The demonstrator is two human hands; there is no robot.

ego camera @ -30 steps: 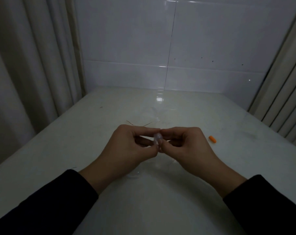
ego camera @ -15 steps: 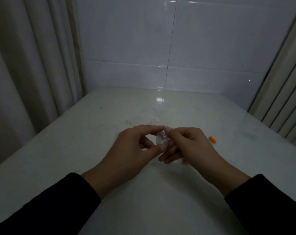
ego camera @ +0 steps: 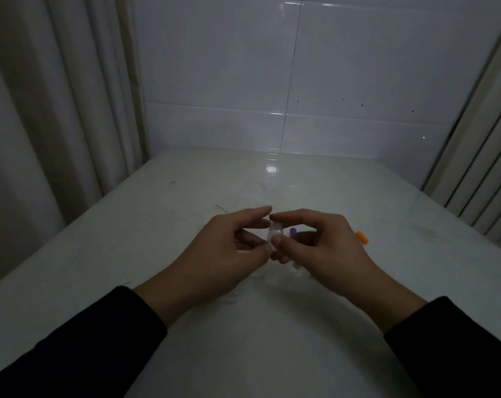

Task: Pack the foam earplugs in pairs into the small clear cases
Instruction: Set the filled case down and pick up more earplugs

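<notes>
Pinching clear case (ego camera: 274, 235) between fingertips (ego camera: 276, 240)

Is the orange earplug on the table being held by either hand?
No. The orange earplug lies alone on the table, apart from the right hand.

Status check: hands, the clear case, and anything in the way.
Left hand and right hand both pinch the small clear case above the table. Purple earplug behind right fingers; orange earplug loose, right side. Nothing blocking.
</notes>
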